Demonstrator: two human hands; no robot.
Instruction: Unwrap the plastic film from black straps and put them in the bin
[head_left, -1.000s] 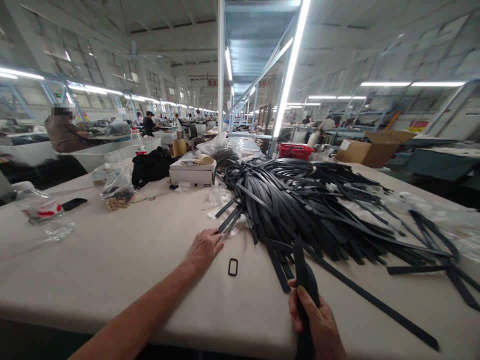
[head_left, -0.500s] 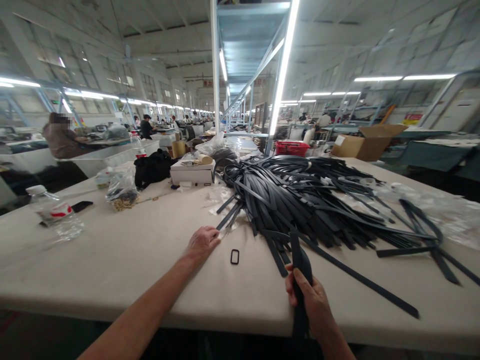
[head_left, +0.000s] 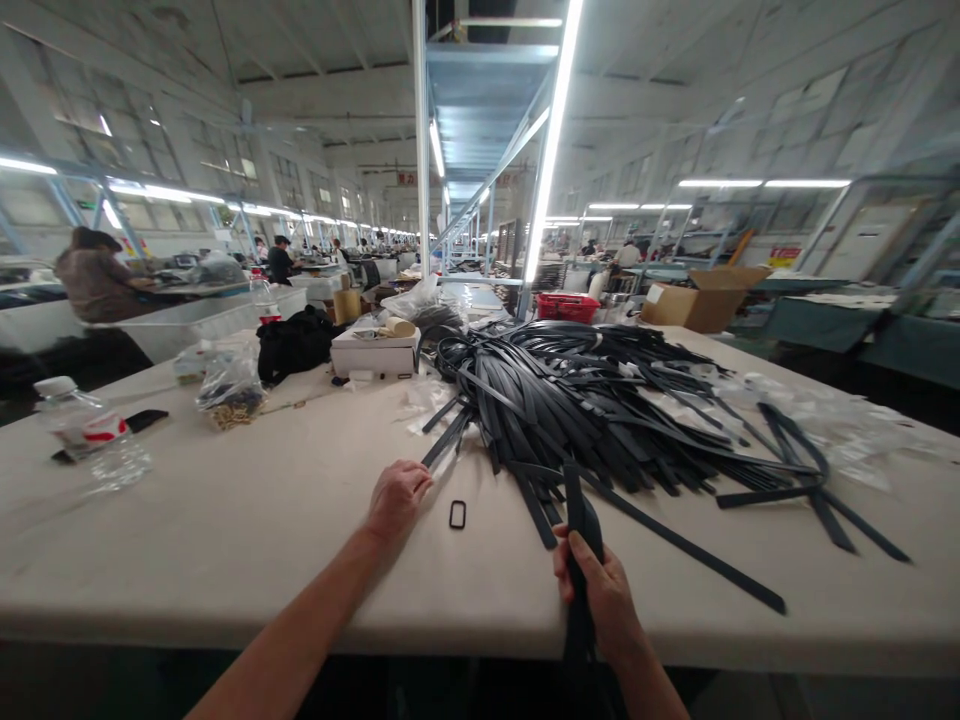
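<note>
A big heap of black straps (head_left: 600, 400) covers the middle and right of the pale table (head_left: 225, 520). My right hand (head_left: 600, 590) is wrapped round one black strap (head_left: 577, 510) at the near edge; the strap hangs down past the table. My left hand (head_left: 396, 497) rests on the table with fingers curled, its fingertips at the end of another strap (head_left: 442, 440) sticking out of the heap. Whether it grips that strap is hidden. A small black rectangular buckle ring (head_left: 457, 514) lies flat between my two hands.
On the left stand a plastic water bottle (head_left: 86, 435), a dark phone (head_left: 142, 420) and a clear bag of small brass parts (head_left: 231, 390). Behind are a black bag (head_left: 294, 342), a white box (head_left: 375, 352), a red basket (head_left: 567, 305) and a cardboard box (head_left: 701, 300). A person (head_left: 94, 285) sits at the far left table.
My view has pulled back and shifted. My right hand has drawn its strap nearer to the table edge. My left hand has stayed at the strap end.
</note>
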